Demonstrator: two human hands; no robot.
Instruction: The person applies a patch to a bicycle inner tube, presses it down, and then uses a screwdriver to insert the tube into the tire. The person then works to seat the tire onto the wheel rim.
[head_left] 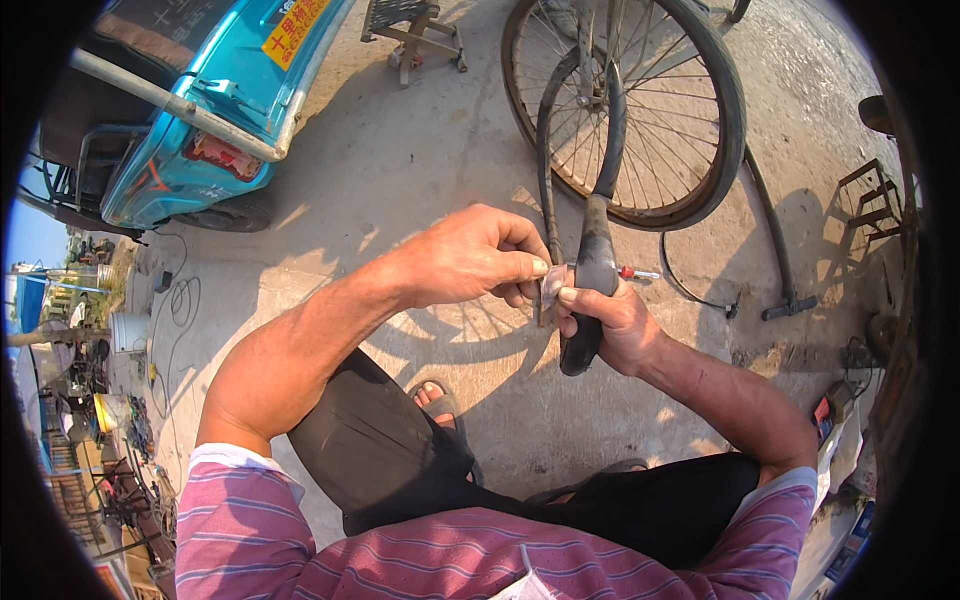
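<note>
A small pale, flat piece (pixel 552 283) is pinched between my hands in the centre. My left hand (pixel 505 260) has its thumb and forefinger closed on it, the other fingers curled. My right hand (pixel 610 320) grips the black inner tube (pixel 594 240), thumb pressed on that pale piece. The tube hangs down from the bicycle wheel (pixel 685 160) above. Just past my right fingers lies a small red-and-white tube-shaped item (pixel 640 274), partly hidden.
A teal three-wheeler (pixel 180 140) stands upper left, a small wooden stand (pixel 410 40) at the top. A floor pump (pixel 770 240) lies right on the concrete, near a metal frame (pixel 865 200). Cords (pixel 180 300), buckets (pixel 130 330) and clutter line the left; sandalled feet are below.
</note>
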